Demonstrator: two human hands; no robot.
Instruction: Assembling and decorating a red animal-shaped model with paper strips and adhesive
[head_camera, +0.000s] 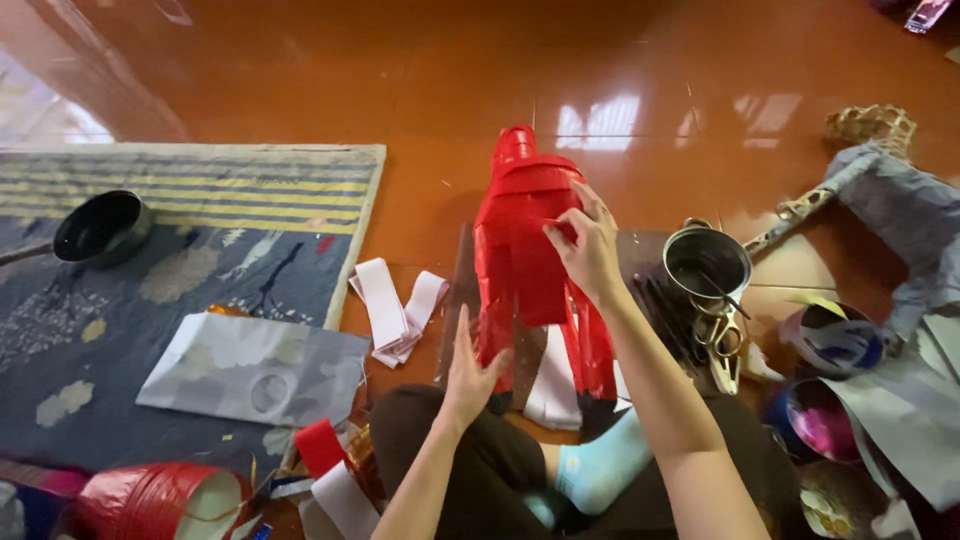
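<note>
While it stands upright on the glossy orange tiled floor (420, 90) before the person's knees, the tall red shiny paper-strip lantern frame (525, 250) is gripped low by the left hand (470, 375), fingers closed on its edge. Higher up, the right hand (588, 250) pinches a red strip. Just right sit a steel cup (707, 262) and scissors (722, 345); left, white paper strips (395, 310) beside the striped rug's (190, 250) edge.

You sit on a glossy orange-brown tiled floor (640, 60). On it, to your left, lies a striped grey rug (150, 260) carrying a black pan (100, 228) and a grey paper sheet (255, 370). White paper strips (395, 310) lie just beside the rug's edge. To your right stand a steel pot (707, 262) and scissors (722, 340).
</note>
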